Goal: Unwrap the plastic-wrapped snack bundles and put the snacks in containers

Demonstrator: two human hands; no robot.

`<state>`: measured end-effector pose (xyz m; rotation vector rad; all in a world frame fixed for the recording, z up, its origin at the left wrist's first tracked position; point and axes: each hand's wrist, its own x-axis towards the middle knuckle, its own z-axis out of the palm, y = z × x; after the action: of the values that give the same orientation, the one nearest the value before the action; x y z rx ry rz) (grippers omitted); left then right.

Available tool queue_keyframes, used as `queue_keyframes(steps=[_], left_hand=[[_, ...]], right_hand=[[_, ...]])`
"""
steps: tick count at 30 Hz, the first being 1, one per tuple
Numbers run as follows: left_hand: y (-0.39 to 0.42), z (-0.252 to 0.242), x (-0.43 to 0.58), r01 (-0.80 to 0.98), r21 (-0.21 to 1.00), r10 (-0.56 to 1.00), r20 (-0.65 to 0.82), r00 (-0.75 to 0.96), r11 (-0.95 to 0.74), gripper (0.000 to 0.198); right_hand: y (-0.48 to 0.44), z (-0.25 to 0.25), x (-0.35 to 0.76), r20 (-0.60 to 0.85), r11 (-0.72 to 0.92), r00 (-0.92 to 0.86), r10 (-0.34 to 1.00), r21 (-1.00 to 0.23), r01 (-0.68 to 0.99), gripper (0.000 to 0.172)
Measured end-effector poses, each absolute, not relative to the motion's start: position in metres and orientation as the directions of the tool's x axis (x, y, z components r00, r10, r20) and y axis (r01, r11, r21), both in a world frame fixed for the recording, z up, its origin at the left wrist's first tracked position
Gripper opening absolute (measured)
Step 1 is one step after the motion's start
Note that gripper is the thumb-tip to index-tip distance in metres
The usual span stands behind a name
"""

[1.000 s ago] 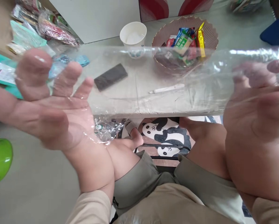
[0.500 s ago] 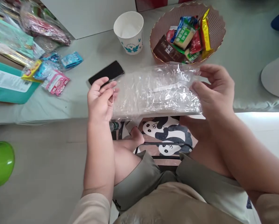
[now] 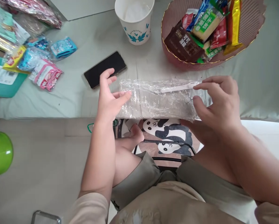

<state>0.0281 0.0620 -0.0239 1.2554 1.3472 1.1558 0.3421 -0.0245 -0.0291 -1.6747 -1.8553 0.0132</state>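
Note:
A clear plastic bag (image 3: 162, 102) lies flat along the front edge of the cloth-covered surface. Across its upper right part runs a thin white stick-like item (image 3: 176, 89); I cannot tell whether it is on, in or under the plastic. My left hand (image 3: 111, 99) is open at the bag's left end, thumb resting on the plastic and the other fingers raised near the black phone (image 3: 106, 68). At the bag's right end, my right hand (image 3: 220, 102) has its fingers apart, the fingertips at the plastic and by the white item's end.
A white paper cup (image 3: 136, 25) and a pink ribbed bowl (image 3: 176, 63) of wrapped snacks stand behind the bag. Small snack packets (image 3: 47, 74) and a teal package (image 3: 8, 84) lie to the left. A green round object (image 3: 0, 154) is at lower left.
The bag has gone from being held up between both hands to lying on the surface. Both hands have loosened their fingers. The white item shows more clearly. The view has shifted closer.

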Motion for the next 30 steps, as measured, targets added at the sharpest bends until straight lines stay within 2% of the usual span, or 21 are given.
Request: queue_keyframes(steps=[3,6,10,12,14,16,18,19,20,22,23,25,26,28,30], left_hand=[[0.055,-0.01,0.036,0.095,0.995,1.0,-0.022,0.01,0.021,0.069],[0.047,0.01,0.036,-0.045,0.996,0.994,-0.075,0.081,0.078,0.077],[0.034,0.024,0.019,-0.189,0.973,0.924,-0.05,0.378,0.13,0.103],[0.028,0.024,0.011,-0.183,0.948,0.837,-0.127,0.533,0.26,0.117],[0.024,0.023,0.008,-0.131,0.906,0.77,-0.259,0.583,0.403,0.124],[0.024,0.025,0.008,-0.09,0.889,0.777,-0.338,0.531,0.449,0.117],[0.028,0.028,0.009,-0.092,0.931,0.842,-0.274,0.465,0.354,0.106],[0.032,0.03,0.01,-0.094,0.954,0.869,-0.215,0.446,0.284,0.102],[0.036,0.031,0.01,-0.104,0.97,0.89,-0.157,0.427,0.221,0.1],[0.045,0.03,0.011,-0.188,0.969,0.941,-0.092,0.325,0.16,0.089],[0.049,0.027,0.011,-0.262,0.95,0.965,-0.107,0.24,0.17,0.076],[0.051,0.019,0.016,-0.403,0.876,0.964,-0.236,0.124,0.266,0.042],[0.05,0.015,0.02,-0.44,0.829,0.939,-0.314,0.141,0.344,0.038],[0.044,0.009,0.03,-0.399,0.763,0.859,-0.422,0.288,0.509,0.063],[0.034,0.007,0.041,-0.298,0.771,0.805,-0.428,0.411,0.563,0.085]], right_hand=[[-0.021,-0.019,0.336,0.47,0.264,-0.024,0.883,-0.453,0.852,0.016],[-0.014,-0.002,0.331,0.461,0.347,-0.058,0.885,-0.571,0.744,0.022],[-0.007,0.034,0.313,0.237,0.341,-0.3,0.924,-0.866,0.365,0.056],[-0.002,0.047,0.298,0.188,0.304,-0.439,0.879,-0.929,0.212,0.072],[0.006,0.051,0.284,0.136,0.256,-0.571,0.809,-0.957,0.135,0.08],[0.014,0.044,0.274,0.033,0.143,-0.729,0.684,-0.986,0.09,0.066],[0.019,0.03,0.27,-0.067,-0.019,-0.844,0.531,-0.998,0.068,0.034],[0.02,0.021,0.27,-0.101,-0.092,-0.862,0.496,-0.994,0.064,0.024],[0.019,0.013,0.272,-0.123,-0.15,-0.859,0.496,-0.987,0.054,0.026],[0.014,0.0,0.278,-0.154,-0.226,-0.784,0.601,-0.974,0.019,0.037],[0.011,-0.005,0.281,-0.166,-0.244,-0.717,0.677,-0.97,-0.006,0.04],[0.005,-0.011,0.286,-0.181,-0.258,-0.549,0.816,-0.964,-0.065,0.044],[0.003,-0.012,0.288,-0.183,-0.255,-0.457,0.87,-0.962,-0.101,0.046],[0.001,-0.014,0.289,-0.189,-0.251,-0.318,0.929,-0.953,-0.169,0.05],[0.003,-0.014,0.288,-0.205,-0.257,-0.246,0.947,-0.945,-0.201,0.052]])
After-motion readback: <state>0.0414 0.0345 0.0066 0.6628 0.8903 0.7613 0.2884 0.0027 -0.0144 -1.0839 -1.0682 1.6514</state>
